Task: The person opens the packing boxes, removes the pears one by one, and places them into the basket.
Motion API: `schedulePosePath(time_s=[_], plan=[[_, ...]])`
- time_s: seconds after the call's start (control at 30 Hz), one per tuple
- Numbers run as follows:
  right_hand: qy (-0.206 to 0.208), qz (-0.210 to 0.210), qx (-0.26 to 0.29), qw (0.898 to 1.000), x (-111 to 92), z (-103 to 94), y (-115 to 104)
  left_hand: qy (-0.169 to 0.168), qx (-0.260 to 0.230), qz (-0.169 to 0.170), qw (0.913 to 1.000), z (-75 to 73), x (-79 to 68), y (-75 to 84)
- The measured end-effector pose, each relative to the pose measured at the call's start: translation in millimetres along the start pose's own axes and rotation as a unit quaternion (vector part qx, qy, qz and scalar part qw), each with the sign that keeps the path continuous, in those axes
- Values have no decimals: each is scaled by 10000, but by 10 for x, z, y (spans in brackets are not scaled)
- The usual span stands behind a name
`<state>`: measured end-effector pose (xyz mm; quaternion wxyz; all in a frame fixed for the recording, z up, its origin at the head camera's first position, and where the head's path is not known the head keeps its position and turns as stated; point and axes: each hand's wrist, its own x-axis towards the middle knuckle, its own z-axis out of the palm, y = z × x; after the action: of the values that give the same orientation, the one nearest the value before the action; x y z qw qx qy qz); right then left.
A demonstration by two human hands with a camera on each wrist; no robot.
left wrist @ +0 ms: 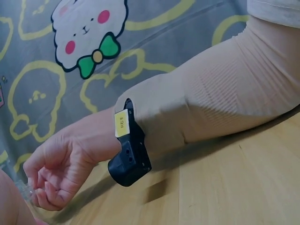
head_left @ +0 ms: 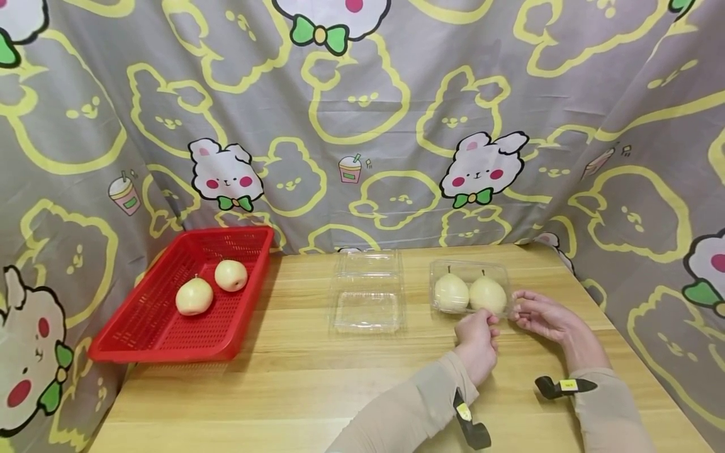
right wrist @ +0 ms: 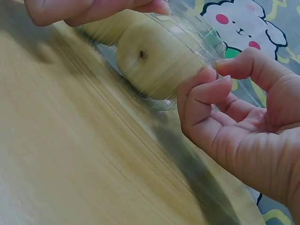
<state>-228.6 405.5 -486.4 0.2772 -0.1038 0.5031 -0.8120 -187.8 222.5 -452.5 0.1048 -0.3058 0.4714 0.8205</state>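
Two pale yellow pears (head_left: 451, 293) sit side by side inside a clear plastic box (head_left: 470, 267) with its lid over them. My left hand (head_left: 476, 343) holds the front edge near the right corner, fingers curled. At the right end, my right hand (head_left: 545, 319) pinches the rim between thumb and forefinger. Seen from the right wrist, a pear (right wrist: 150, 54) shows through the plastic, between the left fingers at the top and the right hand (right wrist: 234, 98). The left wrist view shows mostly the right hand (left wrist: 61, 168) and forearm, with the left hand (left wrist: 11, 201) cut off at the corner.
A second clear plastic box (head_left: 368, 308) stands opened out at the middle of the wooden table (head_left: 294, 390). Two more pears (head_left: 194, 296) lie in a red basket (head_left: 243, 333) on the left. Patterned curtain (head_left: 362, 113) hangs behind and at both sides.
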Motion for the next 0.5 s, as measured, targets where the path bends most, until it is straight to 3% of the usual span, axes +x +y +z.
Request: schedulePosePath(time_s=[0.23, 0.5], plan=[[214, -39, -221, 9995, 19, 36, -19, 103, -157, 10, 9998, 19, 18, 23], [223, -52, -80, 9997, 4, 58, -14, 114, -107, -38, 9999, -3, -5, 16]])
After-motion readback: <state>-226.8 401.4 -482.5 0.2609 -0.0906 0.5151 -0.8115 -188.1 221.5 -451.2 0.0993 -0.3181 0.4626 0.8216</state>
